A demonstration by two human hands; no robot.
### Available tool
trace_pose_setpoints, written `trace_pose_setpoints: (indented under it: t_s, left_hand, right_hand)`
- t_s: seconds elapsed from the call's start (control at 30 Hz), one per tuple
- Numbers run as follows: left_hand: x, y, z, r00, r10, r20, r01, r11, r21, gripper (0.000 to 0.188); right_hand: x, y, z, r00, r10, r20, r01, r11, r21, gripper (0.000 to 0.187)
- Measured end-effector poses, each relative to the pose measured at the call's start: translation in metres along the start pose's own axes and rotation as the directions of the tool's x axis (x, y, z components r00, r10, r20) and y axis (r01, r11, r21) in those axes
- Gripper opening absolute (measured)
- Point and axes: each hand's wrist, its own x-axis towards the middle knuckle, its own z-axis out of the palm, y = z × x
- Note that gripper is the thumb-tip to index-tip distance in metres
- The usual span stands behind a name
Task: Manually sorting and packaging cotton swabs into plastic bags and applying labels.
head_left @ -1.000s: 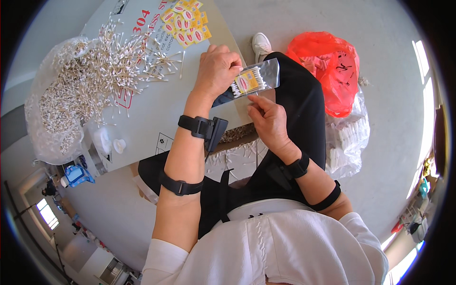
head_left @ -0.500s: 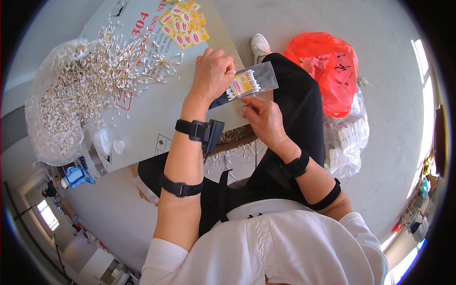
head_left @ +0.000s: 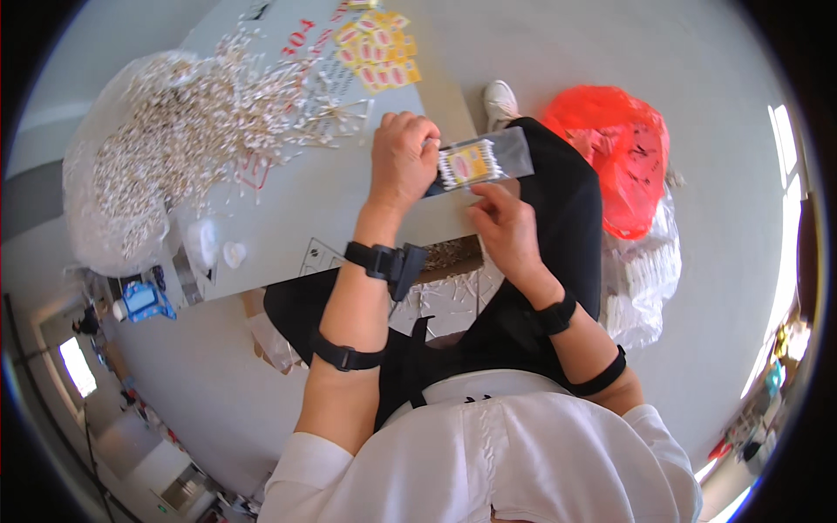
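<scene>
My left hand (head_left: 403, 161) is closed on the left end of a clear plastic bag (head_left: 514, 152) above the table's right edge. Inside the bag lies a row of white cotton swabs, with a yellow label card (head_left: 468, 164) in front of them. My right hand (head_left: 508, 228) is just below the bag, its index fingertip at the bag's lower edge and its thumb a little apart from it. The other fingers of that hand are curled. A big heap of loose cotton swabs (head_left: 187, 131) spills from a clear bag on the table's left side.
Several yellow cards (head_left: 377, 52) lie at the table's far side. To the right are a red plastic bag (head_left: 623, 148) and a clear bag of white packs (head_left: 645, 279). Loose swabs (head_left: 453, 292) lie below the table edge. A blue pack (head_left: 144, 301) stands at the left.
The whole view has shifted, so the scene sits farther right and lower. My left hand still grips the bag, and my right hand stays at its lower edge.
</scene>
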Motion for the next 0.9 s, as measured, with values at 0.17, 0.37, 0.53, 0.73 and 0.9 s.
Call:
trace_pose_setpoints:
  t_s: [0.17, 0.37, 0.53, 0.73, 0.9]
  left_hand:
    - [-0.051, -0.031, -0.021, 0.959, -0.176, -0.222, 0.191, 0.981, 0.046, 0.015]
    - [-0.056, -0.076, -0.060, 0.897, -0.264, -0.354, 0.352, 0.912, 0.212, 0.031]
    - [-0.036, -0.109, -0.087, 0.948, -0.175, -0.265, 0.273, 0.875, 0.399, 0.032]
    - [-0.047, -0.104, -0.079, 0.947, -0.201, -0.250, 0.278, 0.904, 0.326, 0.021]
    - [-0.064, -0.090, -0.071, 0.946, -0.150, -0.289, 0.238, 0.924, 0.298, 0.015]
  right_hand:
    - [0.001, -0.007, 0.001, 0.999, -0.043, -0.017, 0.045, 0.991, 0.124, 0.017]
    - [0.032, -0.047, 0.034, 0.920, -0.284, 0.271, 0.349, 0.908, -0.232, 0.017]
    - [0.098, -0.064, 0.076, 0.864, -0.413, 0.288, 0.501, 0.759, -0.416, 0.017]
    - [0.130, -0.049, 0.105, 0.847, -0.446, 0.288, 0.529, 0.664, -0.527, 0.010]
    - [0.089, -0.037, 0.114, 0.746, -0.564, 0.354, 0.666, 0.629, -0.402, 0.004]
